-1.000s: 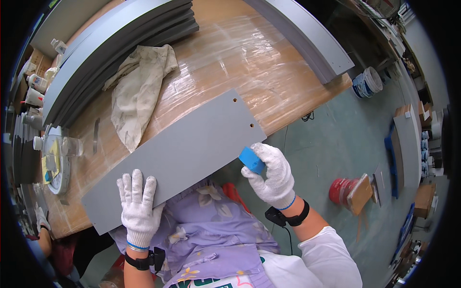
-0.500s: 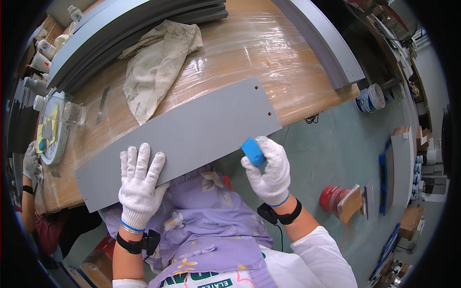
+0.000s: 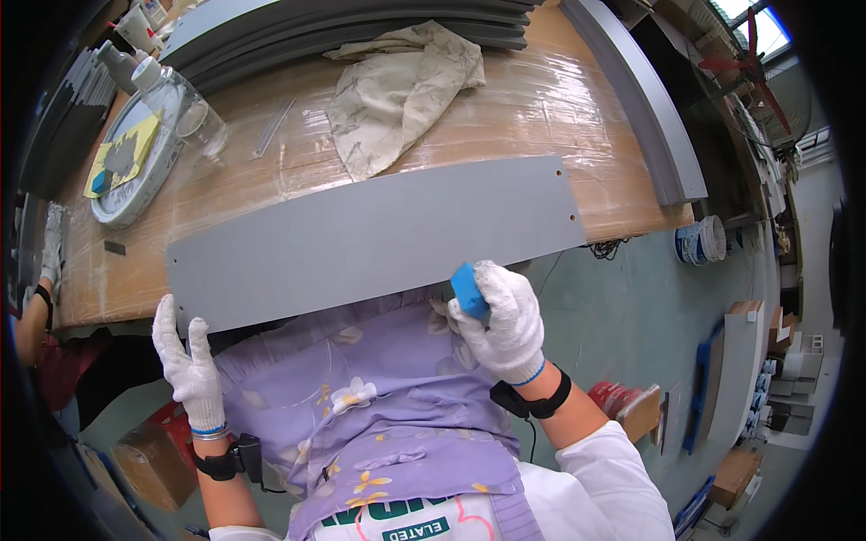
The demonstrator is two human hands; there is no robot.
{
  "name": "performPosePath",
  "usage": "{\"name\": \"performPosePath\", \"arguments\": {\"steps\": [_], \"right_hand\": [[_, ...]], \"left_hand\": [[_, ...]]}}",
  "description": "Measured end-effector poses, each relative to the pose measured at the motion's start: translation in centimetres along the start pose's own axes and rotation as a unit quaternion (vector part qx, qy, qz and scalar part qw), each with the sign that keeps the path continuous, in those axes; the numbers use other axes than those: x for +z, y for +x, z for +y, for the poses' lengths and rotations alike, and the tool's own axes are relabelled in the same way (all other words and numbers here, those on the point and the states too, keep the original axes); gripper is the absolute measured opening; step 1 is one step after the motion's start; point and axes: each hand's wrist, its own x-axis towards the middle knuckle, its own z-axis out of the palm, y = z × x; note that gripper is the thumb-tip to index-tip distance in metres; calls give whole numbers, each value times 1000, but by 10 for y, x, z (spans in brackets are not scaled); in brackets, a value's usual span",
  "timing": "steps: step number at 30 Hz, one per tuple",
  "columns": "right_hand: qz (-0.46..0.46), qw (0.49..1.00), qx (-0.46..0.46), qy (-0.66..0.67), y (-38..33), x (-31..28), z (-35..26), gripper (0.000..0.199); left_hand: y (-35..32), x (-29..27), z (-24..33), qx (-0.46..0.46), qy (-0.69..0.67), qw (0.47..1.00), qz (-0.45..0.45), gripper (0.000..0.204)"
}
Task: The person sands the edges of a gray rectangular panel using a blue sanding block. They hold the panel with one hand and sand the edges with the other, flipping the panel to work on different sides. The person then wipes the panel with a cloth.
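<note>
- One blue sanding-type block (image 3: 469, 290), clenched between thumb and fingers of the gloved right hand (image 3: 503, 320), just beside the near edge of a long grey panel (image 3: 379, 239).
- Gloved left hand (image 3: 189, 374) with fingers spread around the panel's near left corner; no firm pinch visible, cannot tell whether touching.
- Grey panel lying flat on a film-wrapped table (image 3: 532, 104), just ahead of both sets of fingers, near edge jutting past the tabletop toward the lilac apron (image 3: 388, 370).
- Could tip or slide off if pressed hard on that overhang, for want of a steady hold by the left fingers.
- Could skid across slick film if pushed sideways from the right fingers.
- Could gouge the grey face if grit clings to the block; underside hidden.
- Could ruck up the crumpled cloth (image 3: 397, 99), beyond the panel from the fingers, if shoved far.
</note>
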Motion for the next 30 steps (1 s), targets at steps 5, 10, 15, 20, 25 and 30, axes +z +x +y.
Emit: {"name": "performPosePath", "arguments": {"steps": [5, 10, 15, 20, 25, 30], "right_hand": [[-69, 995, -72, 19, 25, 31, -42, 61], [-73, 990, -48, -114, 9, -7, -6, 63], [-79, 988, -125, -41, 32, 44, -56, 60], [-147, 973, -171, -53, 47, 77, -97, 60], [-140, 966, -171, -133, 39, 38, -66, 57], [-172, 966, -184, -57, 60, 88, -117, 59]], "left_hand": [[-12, 2, -29, -175, -236, 956, 4, 55], [-13, 4, -45, -279, -432, 857, -32, 52], [-11, 9, -45, -276, -577, 768, -37, 47], [-13, 18, -54, -255, -622, 740, -26, 40], [-14, 20, -69, -222, -675, 702, -38, 38], [-13, 28, -71, -224, -694, 683, -38, 38]]}}
